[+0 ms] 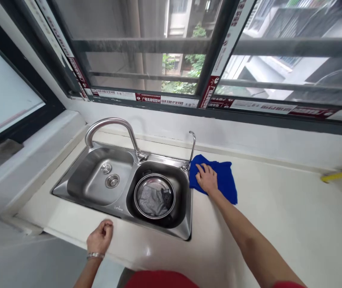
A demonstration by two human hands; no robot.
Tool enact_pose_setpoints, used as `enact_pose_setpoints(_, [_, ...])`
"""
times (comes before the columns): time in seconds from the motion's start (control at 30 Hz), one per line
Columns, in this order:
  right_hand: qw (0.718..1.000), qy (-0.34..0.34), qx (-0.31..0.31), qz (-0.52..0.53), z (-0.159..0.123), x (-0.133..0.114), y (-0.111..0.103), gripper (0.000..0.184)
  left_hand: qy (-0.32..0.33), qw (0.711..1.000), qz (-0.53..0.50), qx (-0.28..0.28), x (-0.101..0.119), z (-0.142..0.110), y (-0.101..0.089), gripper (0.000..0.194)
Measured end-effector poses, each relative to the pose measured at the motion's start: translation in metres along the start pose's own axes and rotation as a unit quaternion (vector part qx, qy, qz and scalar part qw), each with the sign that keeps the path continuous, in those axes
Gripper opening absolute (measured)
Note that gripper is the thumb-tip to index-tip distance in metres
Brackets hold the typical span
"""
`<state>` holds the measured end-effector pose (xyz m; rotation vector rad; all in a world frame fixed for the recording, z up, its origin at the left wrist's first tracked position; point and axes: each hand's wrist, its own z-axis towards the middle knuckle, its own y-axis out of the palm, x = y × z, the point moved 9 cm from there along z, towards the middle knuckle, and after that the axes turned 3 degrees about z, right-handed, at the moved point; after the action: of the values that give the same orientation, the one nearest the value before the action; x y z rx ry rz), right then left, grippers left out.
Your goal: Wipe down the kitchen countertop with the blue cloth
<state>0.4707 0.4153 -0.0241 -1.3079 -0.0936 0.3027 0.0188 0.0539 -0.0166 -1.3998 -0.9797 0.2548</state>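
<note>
The right hand (207,177) rests, fingers open, on a blue cloth (225,178) on the table (279,224), just right of the sink (185,229); the left hand (100,237) is curled, seemingly round nothing. A leftward push could snag the blue cloth on the small tap (193,147).

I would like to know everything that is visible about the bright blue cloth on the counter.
The bright blue cloth looks like soft, matte fabric, roughly four-sided, with uneven edges and slight wrinkles. It lies spread out on the glossy off-white countertop, right of the stainless-steel double-bowl sink, its left edge reaching the sink's rim near the thin, curved metal tap. The person's bare right hand rests on its left part, fingers bent. Whether it is damp, I cannot tell.
</note>
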Motion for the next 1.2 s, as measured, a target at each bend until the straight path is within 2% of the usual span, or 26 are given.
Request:
enact_pose_setpoints(0.1, [1.0, -0.025, -0.001, -0.011, -0.034, -0.013, -0.006, 0.053, 0.005, 0.999, 0.014, -0.03, -0.001, 0.004, 0.004, 0.026])
enact_pose_setpoints(0.3, [0.999, -0.044, -0.021, -0.015, -0.106, -0.042, -0.019, 0.051, 0.025, 0.997, 0.039, -0.056, 0.004, 0.006, 0.003, 0.03])
enact_pose_setpoints(0.67, [0.998, -0.02, -0.022, -0.055, -0.261, -0.078, -0.052, 0.057, 0.073, 0.994, 0.021, -0.077, 0.003, 0.006, 0.017, 0.034])
enact_pose_setpoints(0.77, [0.997, -0.037, -0.021, -0.059, -0.29, -0.087, -0.056, 0.061, 0.076, 0.994, 0.013, -0.075, 0.002, 0.005, 0.019, 0.033])
enact_pose_setpoints(0.87, [0.997, -0.046, -0.02, -0.054, -0.295, -0.087, -0.057, 0.066, 0.084, 0.994, 0.007, -0.075, 0.0, 0.005, 0.021, 0.031])
enact_pose_setpoints(1.0, [0.998, -0.039, -0.019, -0.049, -0.266, -0.078, -0.051, 0.066, 0.106, 0.991, -0.001, -0.079, -0.001, 0.007, 0.024, 0.031])
enact_pose_setpoints(1.2, [0.993, 0.088, 0.025, -0.071, -0.202, -0.044, -0.041, 0.057, 0.17, 0.979, -0.03, -0.112, 0.001, 0.012, 0.023, 0.029])
